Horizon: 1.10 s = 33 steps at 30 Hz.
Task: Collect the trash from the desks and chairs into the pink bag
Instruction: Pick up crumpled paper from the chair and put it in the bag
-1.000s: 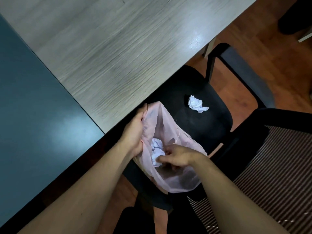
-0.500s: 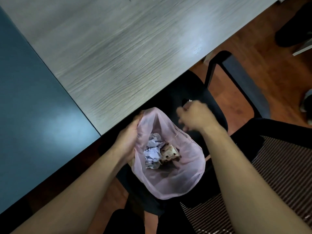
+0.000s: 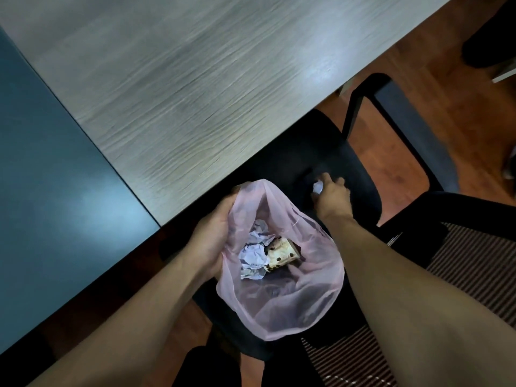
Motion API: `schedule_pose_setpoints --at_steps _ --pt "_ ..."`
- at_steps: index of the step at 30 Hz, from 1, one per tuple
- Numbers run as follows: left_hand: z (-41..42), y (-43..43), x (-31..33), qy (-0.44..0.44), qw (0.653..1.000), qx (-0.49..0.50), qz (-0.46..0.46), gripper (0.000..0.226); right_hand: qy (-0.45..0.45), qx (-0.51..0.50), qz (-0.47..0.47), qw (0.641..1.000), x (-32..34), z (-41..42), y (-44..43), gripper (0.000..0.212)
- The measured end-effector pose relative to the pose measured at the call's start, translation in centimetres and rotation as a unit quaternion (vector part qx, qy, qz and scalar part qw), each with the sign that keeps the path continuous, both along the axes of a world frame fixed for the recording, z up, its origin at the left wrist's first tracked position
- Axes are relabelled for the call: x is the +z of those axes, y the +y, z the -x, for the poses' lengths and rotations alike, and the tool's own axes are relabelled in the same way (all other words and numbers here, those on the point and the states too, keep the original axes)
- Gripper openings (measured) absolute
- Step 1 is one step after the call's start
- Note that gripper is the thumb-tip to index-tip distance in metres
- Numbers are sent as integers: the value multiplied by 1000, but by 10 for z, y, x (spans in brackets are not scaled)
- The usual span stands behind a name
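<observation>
Your left hand (image 3: 212, 241) is gripping the rim of the translucent pink plastic bag (image 3: 279, 311) so it gapes; just beyond it, your right hand (image 3: 332, 195) seems to be pinching the crumpled white paper wad (image 3: 317, 187).

The bare left forearm (image 3: 125, 317) comes in from the lower left. Its left hand (image 3: 212, 238) is turned palm inward, with fingers and thumb curled round the rim of a thin translucent pink plastic bag (image 3: 279, 311). The bare right forearm (image 3: 405, 289) stretches from the lower right past the bag, over the middle of a black padded chair seat (image 3: 360, 202). The right hand (image 3: 333, 195) is knuckles up, its fingers bent down round a small crumpled white paper ball (image 3: 317, 187). Blur hides the fingertips.
</observation>
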<state>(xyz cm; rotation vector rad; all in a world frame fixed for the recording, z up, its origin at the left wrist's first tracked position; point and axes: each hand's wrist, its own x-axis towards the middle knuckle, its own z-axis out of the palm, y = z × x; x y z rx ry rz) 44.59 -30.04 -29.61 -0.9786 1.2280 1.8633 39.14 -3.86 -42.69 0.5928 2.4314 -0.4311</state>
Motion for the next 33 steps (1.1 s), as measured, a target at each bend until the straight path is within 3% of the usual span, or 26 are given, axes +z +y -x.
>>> schedule_pose_setpoints --at_steps 2,5,9,13,17,19,22,24,27,30,31,33 --pt "-1 1 2 -3 1000 -3 1 60 87 -110 54 989 9 -6 1 40" --pt "-4 3 1 -6 1000 2 -8 65 178 -309 176 918 48 -8 3 33" --pt "-9 10 15 5 1000 10 16 63 155 -393 341 840 110 -28 -2 32" --pt "-14 20 58 -7 999 10 43 61 93 -322 377 863 163 -67 -25 43" --pt "-22 31 118 3 999 -4 40 57 48 -165 333 927 202 -106 -49 33" --pt "-26 32 154 19 999 -16 26 51 33 -135 320 937 221 -120 -59 25" --pt "-27 32 212 26 999 -30 28 44 34 -126 330 935 268 -124 -65 41" --pt "-21 26 245 46 999 -25 15 54 76 -100 302 945 306 -121 -65 40" --pt "-4 10 292 90 995 -28 -21 65 201 -99 188 956 350 -111 -51 38" --pt "12 -10 335 135 989 -52 -41 72 320 -170 107 926 394 -95 -37 20" --pt "17 -16 347 150 986 -55 -45 72 338 -183 81 920 411 -89 -33 19" --pt "26 -28 374 177 982 -54 -45 66 283 -231 84 927 431 -76 -27 42"
